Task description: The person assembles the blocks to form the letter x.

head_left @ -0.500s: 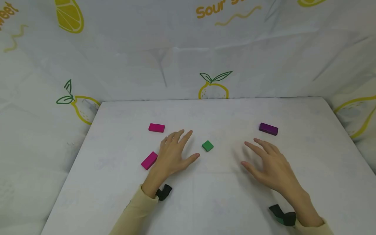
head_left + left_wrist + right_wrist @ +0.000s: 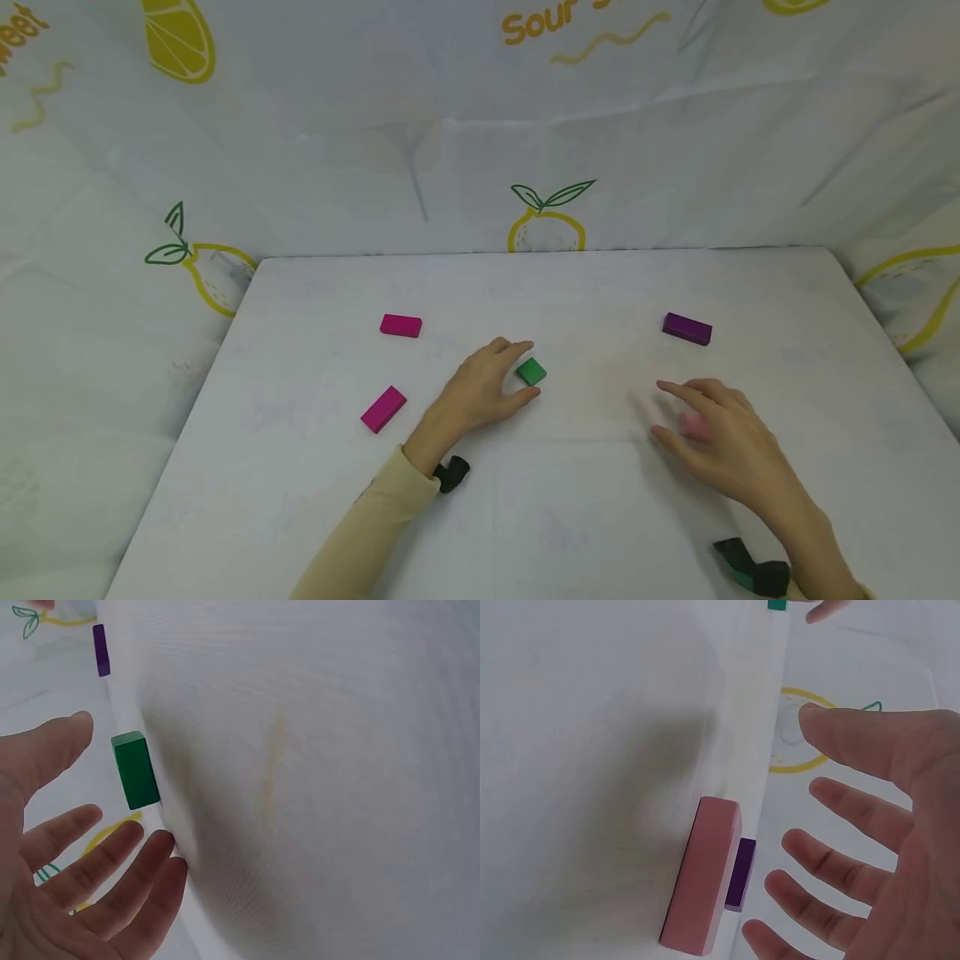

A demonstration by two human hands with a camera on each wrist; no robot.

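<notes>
My left hand point(image 2: 476, 390) reaches around a small green block point(image 2: 532, 372), thumb on its near side and fingers on its far side. In the left wrist view a gap shows between the green block point(image 2: 136, 771) and the spread thumb and fingers. My right hand point(image 2: 742, 446) hovers over the right part of the table with fingers apart and nothing in its grasp. Below it lies a light pink block point(image 2: 696, 427), partly hidden by the hand. The right wrist view shows this pink block point(image 2: 703, 877) beside the fingers, lying on the table.
A purple block point(image 2: 687, 328) lies beyond my right hand. Two magenta blocks lie at the left, one farther back point(image 2: 401, 325) and one nearer point(image 2: 383, 409). A cloth with lemon prints hangs behind the white table point(image 2: 562, 500).
My left hand has moved right to the green block, uncovering the nearer magenta block. My right hand has shifted right and toward me, and the pink block now shows beneath it.
</notes>
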